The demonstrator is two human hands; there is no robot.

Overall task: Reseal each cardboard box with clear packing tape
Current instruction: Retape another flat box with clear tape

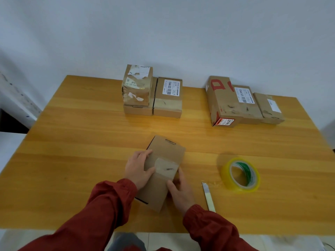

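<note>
While curled, fingers (147, 172) (both) round box (164, 151)

Both forearms, in dark red long sleeves (101, 211), reach in over the near edge of the yellow wooden desk (72, 142) and converge towards its middle. The left hand (138, 169) grips the left side of the plain brown cardboard box (163, 151), thumb lying across its top face. The right hand (181, 193) holds the box's near right side, thumb on top, fingers wrapped round the edge.
</note>
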